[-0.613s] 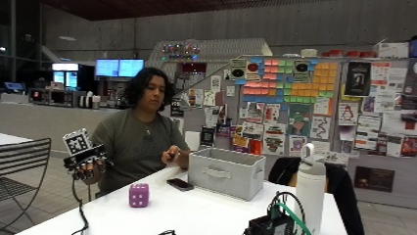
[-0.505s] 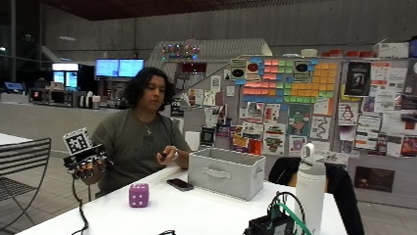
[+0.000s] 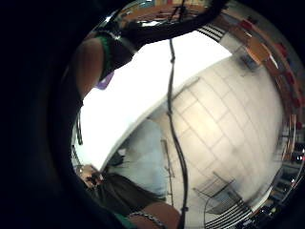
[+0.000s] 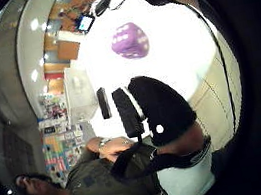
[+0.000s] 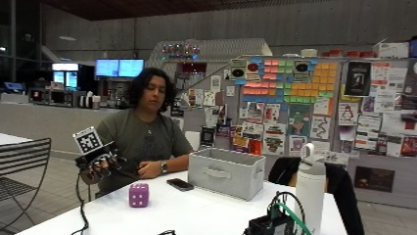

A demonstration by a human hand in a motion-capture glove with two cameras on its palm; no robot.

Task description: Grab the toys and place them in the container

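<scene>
A purple die (image 5: 138, 195) with white dots stands on the white table (image 5: 196, 215), near its left front. My gloved right hand (image 5: 98, 165) hangs in the air beyond the table's left edge, a little above and to the left of the die, with fingers loosely curled and holding nothing. The thumb side palm view shows the die (image 4: 129, 40) on the table beyond a gloved finger (image 4: 160, 107). The grey fabric container (image 5: 224, 172) stands at the middle of the table, to the right of the die, and its inside is hidden.
A dark phone (image 5: 179, 184) lies between the die and the container. The person's bare left hand (image 5: 149, 170) rests by the table's far edge. A white bottle (image 5: 311, 186) and black gear with cables (image 5: 273, 225) stand at the front right. A metal chair (image 5: 23, 171) is on the left.
My gloved hand has shifted slightly to the right, toward the die. The bare left hand has dropped from chest height to the table edge.
</scene>
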